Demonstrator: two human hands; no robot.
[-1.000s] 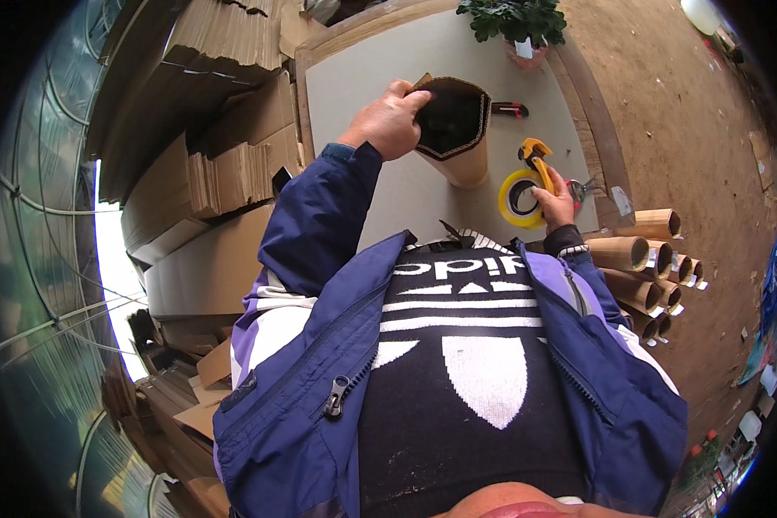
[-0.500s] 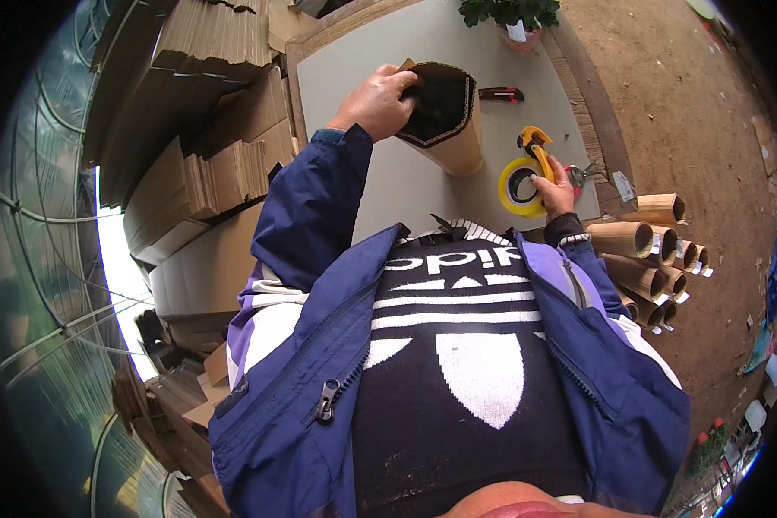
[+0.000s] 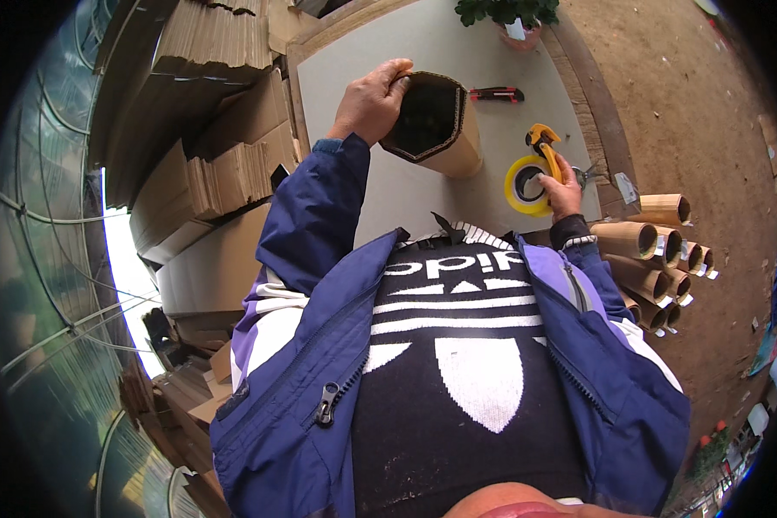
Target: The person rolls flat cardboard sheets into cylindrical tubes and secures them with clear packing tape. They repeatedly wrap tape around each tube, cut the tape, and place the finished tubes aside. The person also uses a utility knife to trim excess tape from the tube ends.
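Note:
A many-sided cardboard tube (image 3: pixel 454 154) stands on the table with its top open toward me; its inside is dark, with something greenish deep within. My left hand (image 3: pixel 373 102) pinches the tube's far left rim, thumb and fingers closed on the wall. At the right, my right hand (image 3: pixel 563 188) is wrapped round a yellow tape dispenser (image 3: pixel 547 152) that carries a roll of clear yellow-edged tape (image 3: pixel 515 195). Beyond the tube lies a red and black utility knife (image 3: pixel 497 94). A metal tool (image 3: pixel 589 173) shows partly behind my right hand.
The grey tabletop (image 3: pixel 337 69) has a wooden edge. A potted plant (image 3: pixel 520 36) stands at the far right corner. Several finished cardboard tubes (image 3: pixel 634 240) are stacked at the right. Flat cardboard stacks (image 3: pixel 216 39) fill the left side, by a plastic-sheeted wall (image 3: pixel 47 259).
The tube's open top has tilted a little left and nearer, and its rim flap now lies in line under my left hand. My right hand with the tape dispenser has shifted slightly right.

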